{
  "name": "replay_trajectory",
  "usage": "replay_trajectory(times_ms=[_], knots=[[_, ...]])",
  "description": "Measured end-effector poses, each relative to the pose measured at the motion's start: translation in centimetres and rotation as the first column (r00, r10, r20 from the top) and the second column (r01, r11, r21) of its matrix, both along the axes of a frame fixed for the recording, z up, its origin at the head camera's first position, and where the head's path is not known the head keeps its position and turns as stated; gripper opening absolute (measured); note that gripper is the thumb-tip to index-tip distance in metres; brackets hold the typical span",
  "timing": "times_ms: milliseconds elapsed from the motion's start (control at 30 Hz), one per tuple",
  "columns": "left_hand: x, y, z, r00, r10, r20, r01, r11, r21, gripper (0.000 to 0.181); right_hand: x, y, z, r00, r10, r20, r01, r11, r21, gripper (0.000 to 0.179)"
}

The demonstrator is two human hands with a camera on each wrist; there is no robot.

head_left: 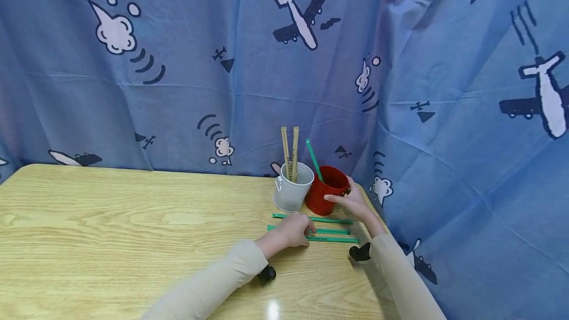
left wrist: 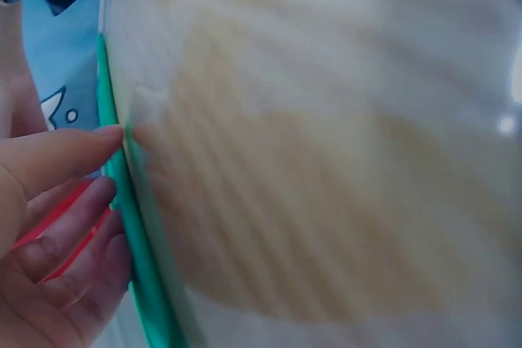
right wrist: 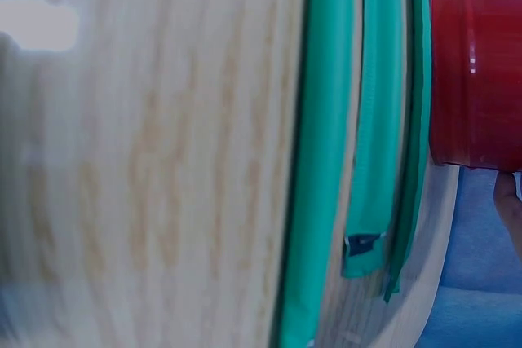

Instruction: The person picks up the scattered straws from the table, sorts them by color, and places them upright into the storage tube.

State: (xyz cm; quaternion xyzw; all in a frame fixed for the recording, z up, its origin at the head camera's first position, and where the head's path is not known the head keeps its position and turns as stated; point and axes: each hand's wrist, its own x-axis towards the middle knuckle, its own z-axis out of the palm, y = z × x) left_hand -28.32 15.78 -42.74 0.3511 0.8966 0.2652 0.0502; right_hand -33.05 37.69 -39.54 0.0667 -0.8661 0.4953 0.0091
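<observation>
Here, in the head view, the left hand (head_left: 290,231) meets the nearest green stick (head_left: 333,239), its length running left-right; beyond, rightward, the right hand (head_left: 354,204) grips the red bucket (head_left: 318,199). Left wrist: fingertips (left wrist: 111,139) touch a stick; pinching, I cannot tell. Right wrist: three sticks lie parallel before the bucket.

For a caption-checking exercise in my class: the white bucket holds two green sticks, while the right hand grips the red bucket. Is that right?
Not quite: the two sticks in the white bucket are tan, not green, as the head view shows. The right hand does grip the red bucket.
</observation>
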Motion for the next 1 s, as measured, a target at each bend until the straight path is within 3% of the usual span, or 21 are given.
replay_trajectory(times_ms=[367,533,733,1000], knots=[[-0.1,1.1,-0.1,1.0,0.027,0.009,-0.027,1.0,-0.01,0.021,1.0,-1.0,1.2,1.0,0.002,0.011,-0.002,1.0,0.001,0.08],[0.2,1.0,0.3,0.998,0.013,-0.058,-0.018,0.995,-0.093,0.014,0.9,-0.9,1.2,1.0,-0.006,0.013,0.006,1.0,-0.001,0.081],[0.7,0.9,0.7,0.993,0.003,-0.116,-0.026,0.979,-0.201,0.02,1.0,-0.8,1.3,1.0,-0.009,0.012,0.009,1.0,0.007,0.081],[0.4,-0.9,1.1,0.998,0.037,-0.055,-0.046,0.985,-0.166,0.013,0.9,-0.8,1.2,1.0,-0.005,0.01,0.005,1.0,0.005,0.081]])
